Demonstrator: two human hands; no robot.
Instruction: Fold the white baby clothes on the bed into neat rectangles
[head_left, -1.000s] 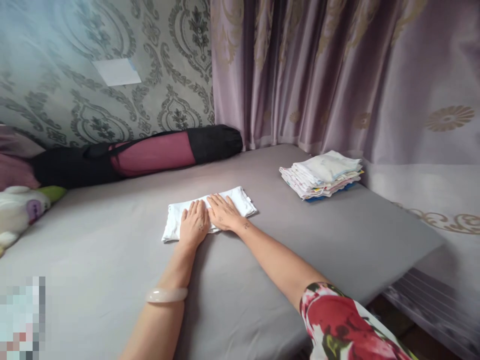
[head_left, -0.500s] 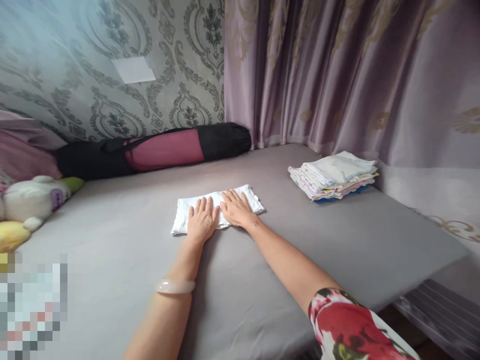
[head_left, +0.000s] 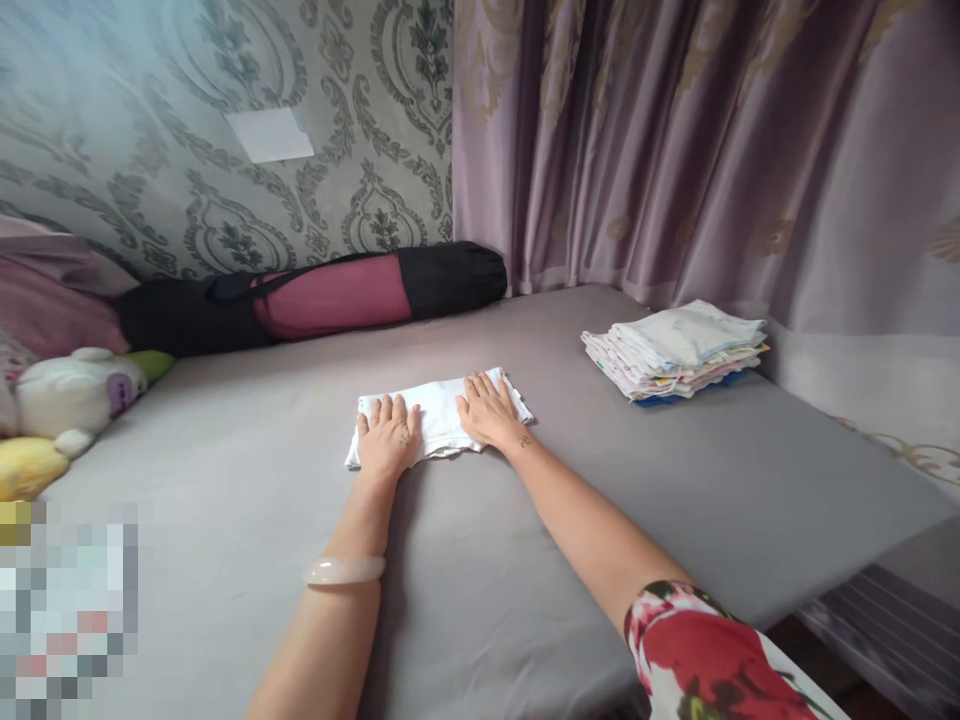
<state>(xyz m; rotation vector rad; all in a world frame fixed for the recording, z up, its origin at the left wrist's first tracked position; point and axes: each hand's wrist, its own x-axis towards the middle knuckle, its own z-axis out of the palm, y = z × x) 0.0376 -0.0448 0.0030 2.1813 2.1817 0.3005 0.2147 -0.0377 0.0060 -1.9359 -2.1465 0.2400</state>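
A folded white cloth point(head_left: 439, 415) lies flat on the grey bed sheet point(head_left: 480, 560), roughly a long rectangle with a small tag at its right edge. My left hand point(head_left: 388, 437) rests palm down on the cloth's left part, fingers spread. On the right part lies my right hand point(head_left: 487, 412), also flat with its fingers stretched out. Neither hand grips the fabric. Off to the right is a stack of folded cloths point(head_left: 675, 345), mostly white with coloured prints and some blue at the bottom.
A long black and maroon bag point(head_left: 330, 295) lies along the patterned wall. Plush toys point(head_left: 75, 395) sit at the left edge, above a pixelated patch. Purple curtains point(head_left: 637, 150) hang behind the stack. The bed's edge runs along the lower right.
My hands have slid apart over the white cloth, the left one leftward and the right one rightward, baring the cloth's middle. The stack stays where it was.
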